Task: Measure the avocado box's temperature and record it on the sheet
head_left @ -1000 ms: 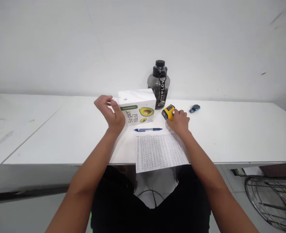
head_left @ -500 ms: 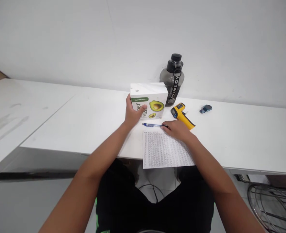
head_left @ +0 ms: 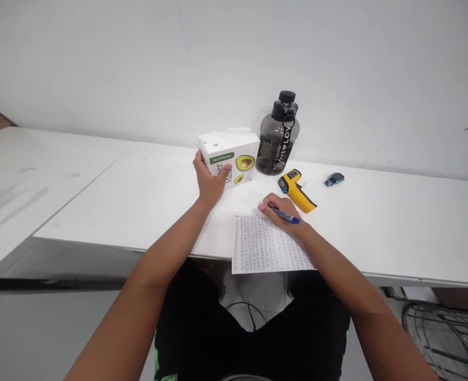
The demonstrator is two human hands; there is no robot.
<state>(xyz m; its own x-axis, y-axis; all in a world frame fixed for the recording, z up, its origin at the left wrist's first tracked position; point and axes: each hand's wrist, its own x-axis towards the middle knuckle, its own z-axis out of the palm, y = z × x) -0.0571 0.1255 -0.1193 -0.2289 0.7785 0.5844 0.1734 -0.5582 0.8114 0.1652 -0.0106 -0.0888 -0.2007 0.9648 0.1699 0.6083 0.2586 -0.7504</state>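
My left hand (head_left: 210, 179) grips the left side of a white box (head_left: 230, 143) with a green label and avocado pictures, its thumb across the front. The box stands on the white table, turned at a slight angle. In my right hand (head_left: 280, 210) is a blue pen (head_left: 285, 215), held between the fingers with its blue end pointing back toward the wrist. Below that hand lies a sheet of paper (head_left: 271, 246) covered in rows of handwriting, its lower edge overhanging the table's front. My right forearm covers the sheet's right side.
A dark translucent water bottle (head_left: 276, 138) with a lettered strap stands behind, by the wall. Right of it lies a yellow-and-black infrared thermometer (head_left: 299, 193). A small dark blue object (head_left: 334, 179) sits farther right. A metal wire rack (head_left: 448, 333) is below the table (head_left: 401, 222) at right.
My left hand has shifted the box leftward and turned it, away from the bottle. My right hand has lifted the pen off the table and swung it round into a writing hold.
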